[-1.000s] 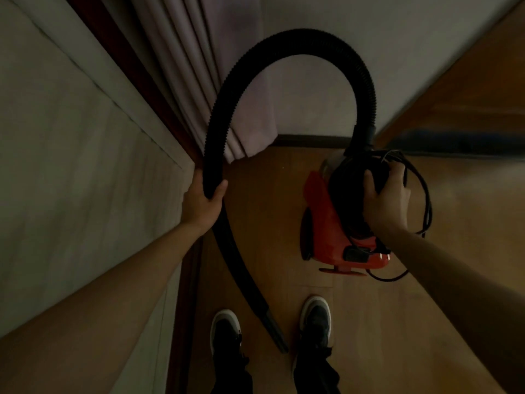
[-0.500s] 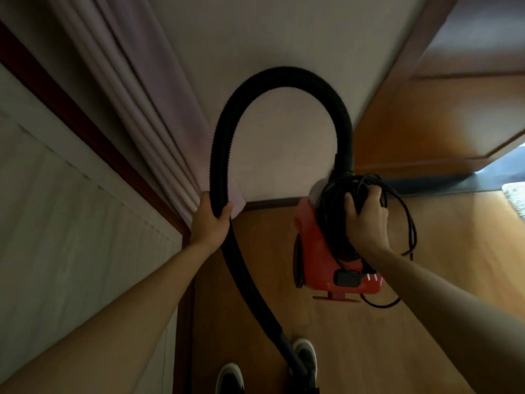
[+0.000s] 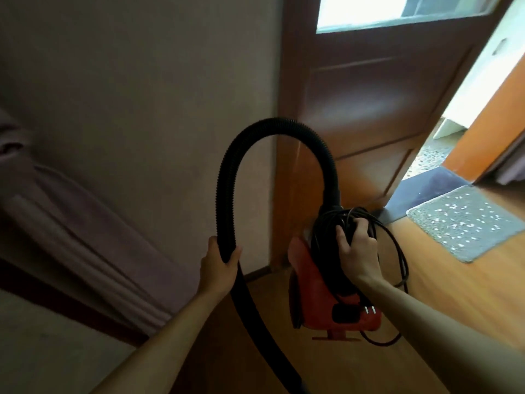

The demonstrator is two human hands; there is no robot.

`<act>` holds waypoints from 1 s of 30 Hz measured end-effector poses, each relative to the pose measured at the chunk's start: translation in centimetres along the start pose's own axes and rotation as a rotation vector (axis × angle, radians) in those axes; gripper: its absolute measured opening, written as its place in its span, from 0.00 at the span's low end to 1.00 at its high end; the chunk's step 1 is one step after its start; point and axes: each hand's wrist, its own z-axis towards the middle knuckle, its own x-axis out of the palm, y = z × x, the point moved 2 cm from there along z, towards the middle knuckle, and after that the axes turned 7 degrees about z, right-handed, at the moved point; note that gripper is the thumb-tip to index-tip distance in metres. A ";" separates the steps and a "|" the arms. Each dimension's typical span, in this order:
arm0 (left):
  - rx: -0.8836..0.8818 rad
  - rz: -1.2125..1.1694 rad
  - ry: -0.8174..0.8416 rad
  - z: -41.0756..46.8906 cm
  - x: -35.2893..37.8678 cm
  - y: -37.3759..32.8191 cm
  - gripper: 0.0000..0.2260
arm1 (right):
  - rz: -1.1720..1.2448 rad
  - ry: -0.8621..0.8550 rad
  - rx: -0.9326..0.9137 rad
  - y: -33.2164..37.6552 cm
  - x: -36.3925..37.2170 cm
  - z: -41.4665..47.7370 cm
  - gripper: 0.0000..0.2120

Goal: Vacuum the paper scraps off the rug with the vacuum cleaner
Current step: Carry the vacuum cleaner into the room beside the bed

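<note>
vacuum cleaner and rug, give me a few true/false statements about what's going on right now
1. The left hand grips the black hose. True.
2. The right hand is empty. False: it holds the red vacuum cleaner by its top, along with the coiled power cord.
3. The power cord is plugged into a wall socket. False: its plug hangs free beside the vacuum body.
4. The rug is strewn with white paper scraps. True.
5. The vacuum cleaner sits on the rug. False: it is held apart from the rug, which lies further right near the doorway.
</note>
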 end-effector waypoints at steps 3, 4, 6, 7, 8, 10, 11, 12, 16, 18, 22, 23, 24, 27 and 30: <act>0.062 0.021 0.045 0.6 1.8 -4.7 0.10 | -0.006 -0.093 0.004 0.5 -4.3 1.5 0.14; 0.083 0.029 0.053 0.7 2.5 -6.4 0.10 | 0.003 -0.118 0.012 0.6 -5.7 2.0 0.14; 0.122 0.031 0.070 0.9 4.0 -10.0 0.09 | 0.016 -0.167 0.008 0.5 -8.7 2.8 0.13; 0.144 0.026 0.077 1.0 4.9 -11.7 0.09 | 0.016 -0.190 -0.001 0.4 -10.3 3.2 0.13; 0.163 0.025 0.086 1.0 5.9 -13.5 0.10 | 0.008 -0.213 -0.003 0.4 -12.0 3.5 0.13; 0.190 0.028 0.107 0.7 8.0 -16.8 0.12 | -0.018 -0.263 0.007 0.4 -15.5 3.8 0.15; 0.206 0.035 0.124 0.5 9.1 -18.5 0.11 | -0.028 -0.295 0.015 0.3 -17.3 3.8 0.16; 0.229 0.045 0.141 0.2 10.2 -20.1 0.11 | -0.037 -0.328 0.023 0.1 -19.0 3.9 0.16; 0.320 0.063 0.231 -1.4 14.2 -26.9 0.12 | -0.080 -0.456 0.094 -0.9 -26.1 3.8 0.15; 0.353 0.061 0.268 -2.2 15.9 -30.1 0.12 | -0.094 -0.519 0.126 -1.3 -29.7 3.7 0.14; 0.409 0.077 0.305 -3.7 19.2 -36.8 0.13 | -0.122 -0.599 0.153 -1.2 -37.2 3.3 0.11; 0.425 0.081 0.313 -4.1 20.0 -38.6 0.13 | -0.134 -0.619 0.157 -1.1 -39.0 3.2 0.11; 0.442 0.091 0.324 -4.5 20.7 -40.3 0.13 | -0.144 -0.643 0.160 -1.0 -40.7 3.1 0.11; 0.503 0.111 0.356 -6.0 23.2 -45.2 0.13 | -0.149 -0.719 0.170 -1.0 -45.7 3.0 0.11; 0.565 0.145 0.409 -7.8 26.0 -49.3 0.14 | -0.154 -0.777 0.192 -1.4 -49.8 3.0 0.12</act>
